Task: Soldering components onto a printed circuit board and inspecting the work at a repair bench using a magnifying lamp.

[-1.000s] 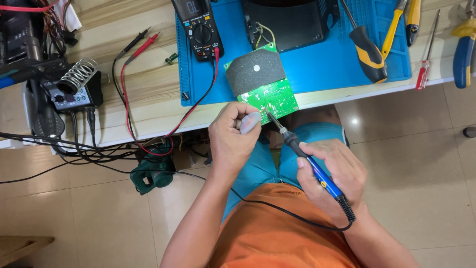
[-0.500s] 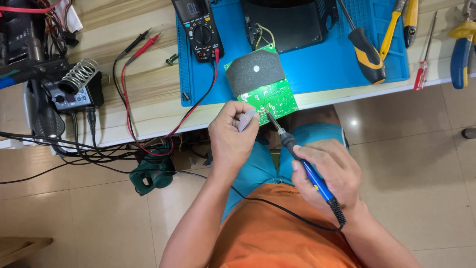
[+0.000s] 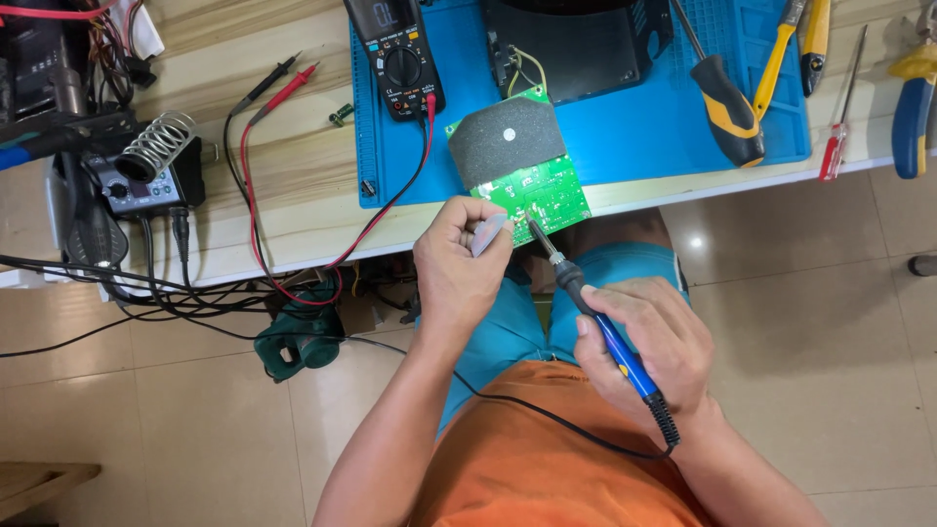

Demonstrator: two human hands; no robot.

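Observation:
A green circuit board (image 3: 545,192) with a grey foam pad (image 3: 506,141) on it overhangs the near edge of the blue work mat (image 3: 625,127). My right hand (image 3: 649,342) grips a blue-handled soldering iron (image 3: 600,327), whose tip rests on the board's near edge. My left hand (image 3: 457,263) sits just left of the board, pinching a small grey piece (image 3: 488,234) close to the iron's tip.
A black multimeter (image 3: 395,54) with red and black probe leads (image 3: 283,83) lies on the mat's left end. A soldering station with a coil stand (image 3: 146,166) stands far left. Screwdrivers (image 3: 727,98) and pliers (image 3: 913,98) lie at right. A black casing (image 3: 586,39) sits behind the board.
The soldering iron's tip has crept a little closer onto the board's edge. My left hand has stayed put beside it.

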